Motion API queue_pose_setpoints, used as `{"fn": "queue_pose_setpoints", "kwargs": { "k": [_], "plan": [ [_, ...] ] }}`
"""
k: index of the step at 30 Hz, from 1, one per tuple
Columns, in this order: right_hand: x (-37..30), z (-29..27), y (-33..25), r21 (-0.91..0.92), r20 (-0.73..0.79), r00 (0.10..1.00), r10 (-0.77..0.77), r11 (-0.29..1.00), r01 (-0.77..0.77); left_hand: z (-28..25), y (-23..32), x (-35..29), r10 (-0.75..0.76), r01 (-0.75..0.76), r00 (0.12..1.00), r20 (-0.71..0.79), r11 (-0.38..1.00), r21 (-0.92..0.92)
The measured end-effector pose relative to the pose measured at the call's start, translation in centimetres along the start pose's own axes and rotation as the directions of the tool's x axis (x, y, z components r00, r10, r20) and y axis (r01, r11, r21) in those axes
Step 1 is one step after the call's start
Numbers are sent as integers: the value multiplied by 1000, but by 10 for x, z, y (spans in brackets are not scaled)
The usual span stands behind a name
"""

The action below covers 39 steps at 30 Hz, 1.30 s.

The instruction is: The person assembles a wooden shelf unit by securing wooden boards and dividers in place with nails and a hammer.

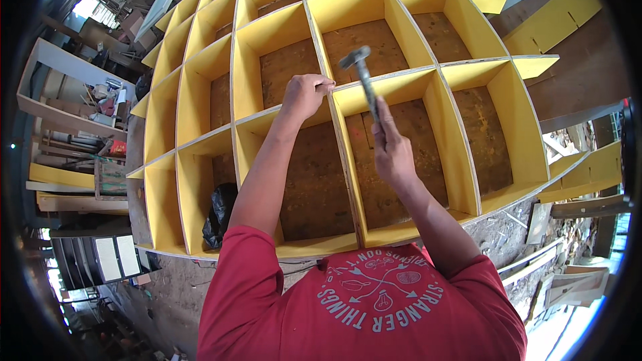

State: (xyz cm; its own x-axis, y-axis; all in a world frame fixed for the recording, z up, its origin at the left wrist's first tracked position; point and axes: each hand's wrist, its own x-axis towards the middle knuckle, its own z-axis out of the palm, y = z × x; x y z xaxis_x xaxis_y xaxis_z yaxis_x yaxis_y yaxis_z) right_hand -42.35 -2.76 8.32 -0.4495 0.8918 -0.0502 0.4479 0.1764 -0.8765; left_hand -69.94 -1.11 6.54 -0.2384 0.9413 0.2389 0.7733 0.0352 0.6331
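Observation:
A large grid of yellow wooden panels (pixel 394 87), with pale plywood edges, lies over a stained brown wooden board (pixel 311 180). My right hand (pixel 391 150) grips a hammer (pixel 364 70) by its handle, its metal head raised above the grid. At a crossing of the panels, my left hand (pixel 307 95) is closed with thumb and fingertips pinched together. What it pinches, if anything, is too small to make out. The hammer head is apart from the left hand, a short way to its right.
A black plastic bag (pixel 219 214) sits in a near-left compartment. Slotted yellow panels (pixel 555 17) lean at the far right. On the left stands a wooden shelf (pixel 73 110) with assorted items. Wood scraps (pixel 568 287) litter the floor at the right.

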Motion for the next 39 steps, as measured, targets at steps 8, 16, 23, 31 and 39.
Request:
{"fn": "queue_pose_setpoints", "kwargs": {
  "k": [8,16,23,31,39],
  "plan": [
    [-4,8,15,90,-27,999,-33,995,35,0,5,-2,0,-1,1000,21,999,45],
    [-7,0,-3,267,-133,990,42,964,-5,-1,2,-1,27,-27,1000,6,998,53],
    [-3,-7,2,162,-78,995,-65,984,77,-6,-3,-1,-13,12,1000,29,999,30],
    [-2,-14,0,192,-170,982,-88,974,121,-5,-26,-24,-62,59,998,-13,985,-161],
    [-6,5,7,39,25,1000,9,999,-10,8,-31,-22,-22,4,997,-73,970,-242]
  ]
}}
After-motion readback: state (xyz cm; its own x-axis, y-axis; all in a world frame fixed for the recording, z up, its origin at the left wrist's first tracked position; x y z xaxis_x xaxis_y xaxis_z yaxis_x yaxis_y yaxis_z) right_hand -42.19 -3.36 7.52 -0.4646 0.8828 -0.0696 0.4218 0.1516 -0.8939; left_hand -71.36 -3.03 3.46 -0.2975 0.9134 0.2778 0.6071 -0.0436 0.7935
